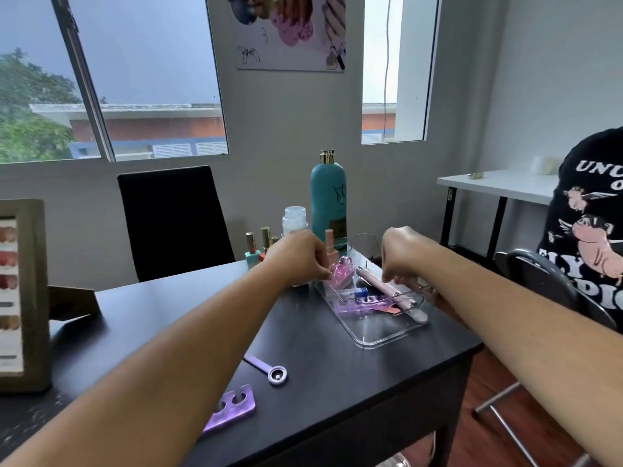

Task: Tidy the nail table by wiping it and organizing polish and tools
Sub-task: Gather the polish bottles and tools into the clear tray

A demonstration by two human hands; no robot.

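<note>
Swatch frame (pixel 20 294), far left of the clear tray (pixel 397 332), cut off by the picture edge; tray contents overlap, only a pink pen-shaped tool (pixel 384 286) and lilac pieces legible. Black worktop (pixel 161 318), grey walls, windows behind. Left hand (pixel 300 256), grip pinched on a pink item at the tray's far-left corner; right hand (pixel 401 252) over the tray, grip narrow, hold indeterminate; polish bottles (pixel 261 246) behind the tray.

The swatch frame (pixel 23 294) is cut off at the left edge; both hands' fingertips are hidden.
</note>
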